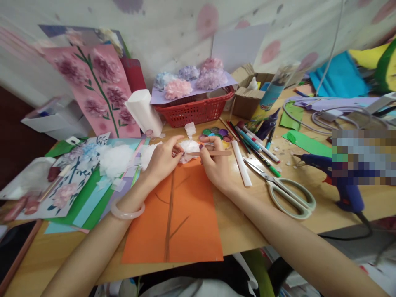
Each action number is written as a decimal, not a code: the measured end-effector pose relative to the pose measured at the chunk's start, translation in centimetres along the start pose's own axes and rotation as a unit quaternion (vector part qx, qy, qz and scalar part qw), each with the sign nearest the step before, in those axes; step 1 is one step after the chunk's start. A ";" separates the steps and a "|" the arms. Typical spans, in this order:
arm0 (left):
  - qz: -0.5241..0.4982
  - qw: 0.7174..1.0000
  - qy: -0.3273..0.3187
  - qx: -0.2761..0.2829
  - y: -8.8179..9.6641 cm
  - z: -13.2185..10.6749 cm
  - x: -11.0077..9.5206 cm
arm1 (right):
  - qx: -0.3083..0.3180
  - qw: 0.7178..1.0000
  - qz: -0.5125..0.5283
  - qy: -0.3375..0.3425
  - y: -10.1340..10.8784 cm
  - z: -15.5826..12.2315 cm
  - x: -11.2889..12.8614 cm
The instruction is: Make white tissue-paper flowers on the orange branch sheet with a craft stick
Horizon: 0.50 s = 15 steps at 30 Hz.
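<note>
An orange sheet of paper point(185, 218) with brown painted stem lines lies on the wooden table in front of me. At its top edge sits a small white tissue paper flower point(189, 146). My left hand point(162, 159) is closed, pinching the flower's left side. My right hand point(216, 165) is closed around a thin brown paintbrush point(216, 153) that lies level, its tip at the flower. A round paint palette point(218, 134) with several colours sits just behind my right hand.
Scissors point(284, 189) and a white glue stick point(241, 163) lie right of the orange sheet, pens point(256, 144) behind them, a blue glue gun point(340, 181) further right. A red basket point(193, 109) carries tissue flowers. Flower pictures and white tissue point(114, 161) cover the left side.
</note>
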<state>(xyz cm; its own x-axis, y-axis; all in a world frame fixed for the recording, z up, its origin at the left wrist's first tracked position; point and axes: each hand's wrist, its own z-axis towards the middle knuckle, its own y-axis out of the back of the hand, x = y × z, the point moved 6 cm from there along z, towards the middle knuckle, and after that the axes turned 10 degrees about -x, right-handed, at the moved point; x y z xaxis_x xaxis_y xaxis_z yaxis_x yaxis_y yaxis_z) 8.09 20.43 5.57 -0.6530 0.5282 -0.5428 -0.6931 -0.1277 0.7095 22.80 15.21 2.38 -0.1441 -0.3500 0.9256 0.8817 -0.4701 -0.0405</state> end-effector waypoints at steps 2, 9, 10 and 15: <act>0.008 1.000 -0.003 0.003 0.0 0.0 -0.1 | 0.012 1.000 0.002 0.008 -0.2 -0.2 0.1; 0.033 0.999 -0.016 0.006 0.1 0.1 -0.3 | 0.042 0.995 -0.048 0.076 -1.0 -0.3 0.0; 0.032 0.999 -0.014 0.008 0.1 0.1 -0.3 | 0.039 0.995 -0.056 0.078 -1.0 -0.2 -0.2; 0.030 0.999 -0.005 0.012 0.3 0.2 0.1 | 0.043 0.995 -0.067 0.059 -1.1 -0.1 -0.9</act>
<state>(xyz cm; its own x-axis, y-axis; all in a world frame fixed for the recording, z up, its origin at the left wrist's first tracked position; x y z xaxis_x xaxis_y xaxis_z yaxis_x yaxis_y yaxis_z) 7.86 20.62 5.78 -0.6895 0.5291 -0.4945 -0.6455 -0.1393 0.7510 21.89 16.01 1.57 -0.3098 -0.3840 0.8698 0.8856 -0.4495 0.1170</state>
